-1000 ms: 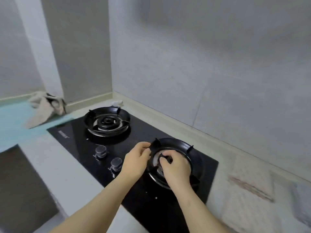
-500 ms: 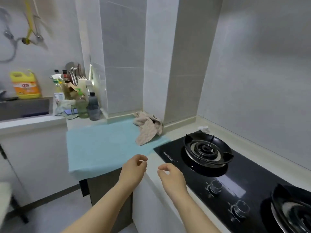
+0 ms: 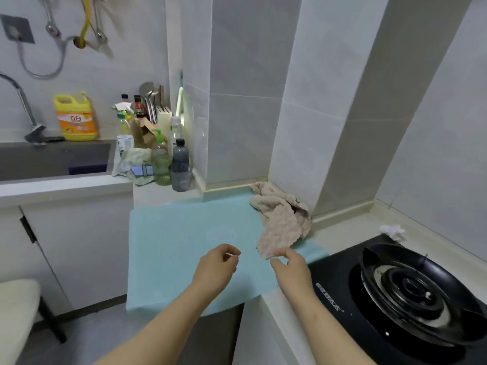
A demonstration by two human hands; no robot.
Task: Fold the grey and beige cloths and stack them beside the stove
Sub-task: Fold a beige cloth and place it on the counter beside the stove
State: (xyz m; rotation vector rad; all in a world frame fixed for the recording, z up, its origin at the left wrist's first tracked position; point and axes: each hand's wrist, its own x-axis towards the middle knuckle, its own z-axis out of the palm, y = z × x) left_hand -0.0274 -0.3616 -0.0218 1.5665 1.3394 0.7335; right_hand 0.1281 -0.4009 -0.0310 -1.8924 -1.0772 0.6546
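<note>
Worktop inventory, as you stood over it:

1. Crumpled beige waffle-textured cloth (image 3: 283,222); lay unfolded in a heap at the worktop's back edge, against the tiled pillar, trailing forward toward you; it rested on the pale blue flat mat (image 3: 179,248), at that mat's far right corner; a darker fold showed near its top, and whether that was a second cloth cannot be told.
2. The mat; spread over the worktop left of the stove, its near edge hanging over the front edge.
3. Your left hand (image 3: 216,267); hovered above the mat's near half, fingers loosely curled, holding nothing.
4. Your right hand (image 3: 292,270); thumb and forefinger narrowly parted, just beside the cloth's nearest tip; whether they touched it cannot be told.
5. Black glass gas stove (image 3: 334,293); set in the worktop's right part, just beside the mat.
6. Small white crumpled scrap (image 3: 392,229); at the back edge behind the stove.
7. Yellow plastic detergent jug (image 3: 76,118); behind the dark sink (image 3: 52,160), far left.
</note>
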